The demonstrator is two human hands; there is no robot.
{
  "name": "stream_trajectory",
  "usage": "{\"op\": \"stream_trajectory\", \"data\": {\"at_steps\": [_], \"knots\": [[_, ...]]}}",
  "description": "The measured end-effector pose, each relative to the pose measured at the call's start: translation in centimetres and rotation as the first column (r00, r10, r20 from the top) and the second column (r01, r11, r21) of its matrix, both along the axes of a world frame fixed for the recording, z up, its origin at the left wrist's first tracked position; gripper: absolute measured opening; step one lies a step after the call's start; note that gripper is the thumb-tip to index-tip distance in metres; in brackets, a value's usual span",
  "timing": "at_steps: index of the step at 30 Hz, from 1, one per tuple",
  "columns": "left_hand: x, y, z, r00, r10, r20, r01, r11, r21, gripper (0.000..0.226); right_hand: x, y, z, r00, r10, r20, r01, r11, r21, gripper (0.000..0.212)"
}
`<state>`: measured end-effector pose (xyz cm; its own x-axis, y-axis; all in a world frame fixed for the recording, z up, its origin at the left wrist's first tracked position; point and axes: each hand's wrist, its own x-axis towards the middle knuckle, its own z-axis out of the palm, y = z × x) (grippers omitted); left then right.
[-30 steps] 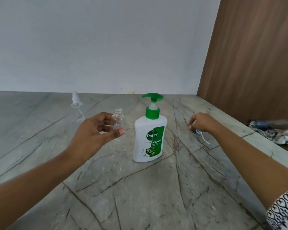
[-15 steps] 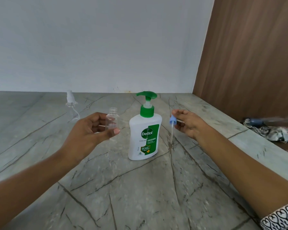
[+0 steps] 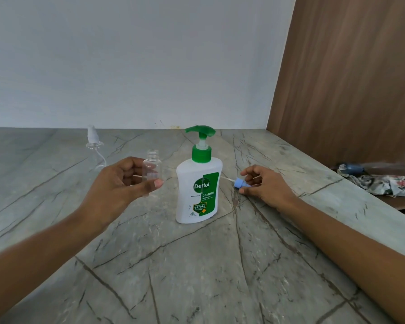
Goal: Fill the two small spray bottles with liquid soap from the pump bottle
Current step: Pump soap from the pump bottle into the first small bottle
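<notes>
My left hand [image 3: 119, 183] holds a small clear spray bottle [image 3: 152, 168] upright above the counter, its neck uncapped. The white pump bottle [image 3: 198, 183] with a green pump head and Dettol label stands just right of it on the marble counter [image 3: 197, 265]. Right of the pump bottle, my right hand [image 3: 264, 185] pinches a blue spray cap [image 3: 239, 183] whose thin white tube points left toward the pump bottle. A second small clear spray bottle [image 3: 94, 148] with its white sprayer on stands at the back left.
A grey wall runs along the back of the counter and a brown wooden panel [image 3: 348, 78] rises at the right. A crumpled patterned cloth [image 3: 381, 183] lies on a lower surface beyond the counter's right edge.
My right hand picked the blue spray cap up from the counter and now holds it lower, tube pointing left. My left hand kept holding the uncapped bottle.
</notes>
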<state>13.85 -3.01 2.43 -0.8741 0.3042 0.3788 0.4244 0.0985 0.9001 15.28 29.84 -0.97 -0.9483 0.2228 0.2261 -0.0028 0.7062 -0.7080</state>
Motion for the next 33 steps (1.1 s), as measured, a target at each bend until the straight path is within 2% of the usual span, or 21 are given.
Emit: {"op": "stream_trajectory", "data": {"at_steps": [3, 7, 10, 13, 17, 22, 24, 25, 27, 30, 33], "knots": [[0.0, 0.0, 0.0, 1.0, -0.001, 0.007, 0.001, 1.0, 0.005, 0.053, -0.3, 0.0, 0.4, 0.997, 0.049, 0.066, -0.051, 0.998, 0.032, 0.041], [-0.1, -0.1, 0.0, 1.0, -0.007, 0.001, 0.007, 1.0, 0.017, 0.064, -1.0, -0.7, 1.1, 0.986, 0.107, 0.124, -0.125, 0.981, 0.151, 0.033], [-0.1, -0.1, 0.2, 1.0, -0.005, 0.0, 0.005, 1.0, 0.014, 0.068, -1.3, -0.6, 1.6, 0.977, 0.141, 0.158, -0.161, 0.979, 0.124, 0.037], [-0.1, 0.0, 0.2, 1.0, -0.006, 0.0, 0.006, 1.0, -0.001, 0.063, -1.3, -0.4, 1.6, 0.971, 0.152, 0.186, -0.173, 0.98, 0.103, 0.038], [0.1, 0.0, 0.2, 1.0, 0.0, -0.003, 0.0, 1.0, -0.013, 0.066, -1.2, 0.1, 1.7, 0.953, 0.194, 0.233, -0.198, 0.98, -0.005, 0.057], [0.2, 0.0, 0.3, 1.0, 0.003, -0.004, -0.003, 1.0, -0.01, 0.062, -0.5, 1.1, 2.3, 0.934, 0.224, 0.278, -0.225, 0.974, -0.031, 0.073], [0.2, 0.0, 0.5, 1.0, 0.016, -0.023, -0.017, 1.0, -0.021, 0.053, 0.4, 0.9, 3.5, 0.967, 0.229, 0.116, -0.214, 0.969, -0.126, 0.069], [0.2, -0.1, 0.7, 0.999, 0.028, -0.041, -0.029, 0.999, -0.035, 0.049, 1.0, 0.6, 4.6, 0.977, 0.209, -0.031, -0.211, 0.953, -0.217, 0.064], [0.4, -0.1, 1.5, 0.994, 0.053, -0.095, -0.061, 0.995, -0.079, 0.045, 2.1, -0.6, 7.5, 0.938, 0.156, -0.31, -0.26, 0.908, -0.328, 0.042], [1.0, 0.1, 2.3, 0.984, 0.074, -0.162, -0.094, 0.988, -0.12, 0.041, 3.5, -3.4, 11.2, 0.831, 0.193, -0.522, -0.332, 0.924, -0.188, 0.023], [1.7, 0.5, 2.6, 0.981, 0.071, -0.178, -0.094, 0.988, -0.126, 0.041, 4.3, -6.3, 12.0, 0.815, 0.268, -0.514, -0.31, 0.951, 0.004, 0.017]]}}
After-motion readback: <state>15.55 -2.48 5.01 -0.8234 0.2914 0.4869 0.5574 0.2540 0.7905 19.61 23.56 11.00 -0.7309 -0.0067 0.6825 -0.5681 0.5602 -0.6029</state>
